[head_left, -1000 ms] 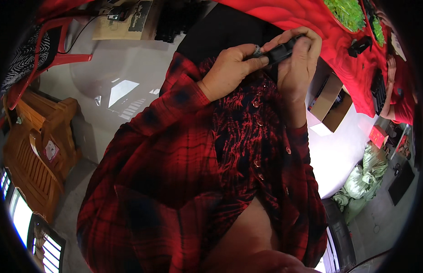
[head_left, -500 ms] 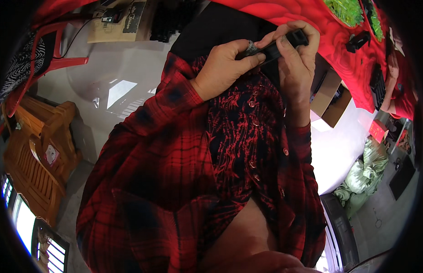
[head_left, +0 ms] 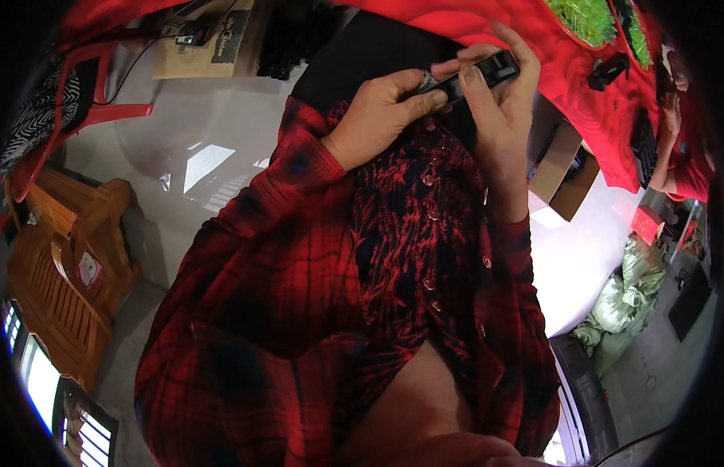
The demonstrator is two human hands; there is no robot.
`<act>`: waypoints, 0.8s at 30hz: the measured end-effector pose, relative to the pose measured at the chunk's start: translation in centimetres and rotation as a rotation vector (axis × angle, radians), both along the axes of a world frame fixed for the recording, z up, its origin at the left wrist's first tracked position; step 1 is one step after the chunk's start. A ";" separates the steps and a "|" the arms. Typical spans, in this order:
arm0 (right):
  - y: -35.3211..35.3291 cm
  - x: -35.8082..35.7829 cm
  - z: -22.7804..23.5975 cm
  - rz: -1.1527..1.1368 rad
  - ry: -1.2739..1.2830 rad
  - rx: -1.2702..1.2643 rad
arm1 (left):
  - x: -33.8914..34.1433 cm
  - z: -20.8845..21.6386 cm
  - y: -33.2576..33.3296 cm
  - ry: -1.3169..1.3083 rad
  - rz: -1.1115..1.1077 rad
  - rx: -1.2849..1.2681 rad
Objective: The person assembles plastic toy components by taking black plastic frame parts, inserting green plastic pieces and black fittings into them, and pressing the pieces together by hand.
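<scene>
A long black plastic part (head_left: 498, 68) with a hollow at its end lies slantwise between my two hands, above my lap. My left hand (head_left: 374, 117) is closed on its lower left end, the thumb pressed along it. By the left fingertips is a small greyish, crinkled bit (head_left: 429, 80), too small to name. Around the upper end is my right hand (head_left: 506, 101), its thumb against the near side and some fingers behind; the index finger is raised off the part. Parts of the fingers are hidden behind it.
Beyond my hands spreads a red-covered table (head_left: 455, 22) with green translucent pieces (head_left: 584, 19) and another black part (head_left: 607, 71). A co-worker's hand (head_left: 671, 117) is at the right. An open carton (head_left: 563, 171) stands below. Leftward are a red chair (head_left: 105, 110) and wooden chair (head_left: 66, 288).
My right hand has loosened: its index finger has lifted and straightened, and the thumb has shifted left along the black part. The left hand keeps its hold, moved slightly left.
</scene>
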State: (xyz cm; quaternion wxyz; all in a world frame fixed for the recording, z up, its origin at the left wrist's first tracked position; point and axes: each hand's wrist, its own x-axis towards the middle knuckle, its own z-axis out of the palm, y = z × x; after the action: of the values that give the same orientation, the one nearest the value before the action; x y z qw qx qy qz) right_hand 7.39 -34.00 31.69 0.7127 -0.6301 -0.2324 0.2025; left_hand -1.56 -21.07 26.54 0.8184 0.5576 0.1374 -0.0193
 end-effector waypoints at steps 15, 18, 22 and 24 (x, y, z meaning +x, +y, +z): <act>0.3 1.0 -2.0 -0.137 0.167 0.059 | 1.9 0.2 0.5 0.158 -0.073 0.103; 0.7 1.8 -2.2 -0.131 0.224 0.076 | 2.5 0.4 0.7 0.192 -0.063 0.066; 1.2 3.0 -2.1 -0.150 0.292 0.056 | 3.5 0.8 1.1 0.234 -0.067 0.044; 1.9 3.4 -2.2 -0.152 0.330 0.069 | 3.9 1.5 1.4 0.278 -0.055 0.084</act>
State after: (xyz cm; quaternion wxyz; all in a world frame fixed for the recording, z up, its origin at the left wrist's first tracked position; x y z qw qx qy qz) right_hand 10.78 -32.11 29.51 0.7758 -0.5791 -0.0708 0.2406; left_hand 2.30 -19.67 28.04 0.7665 0.5869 0.2350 -0.1130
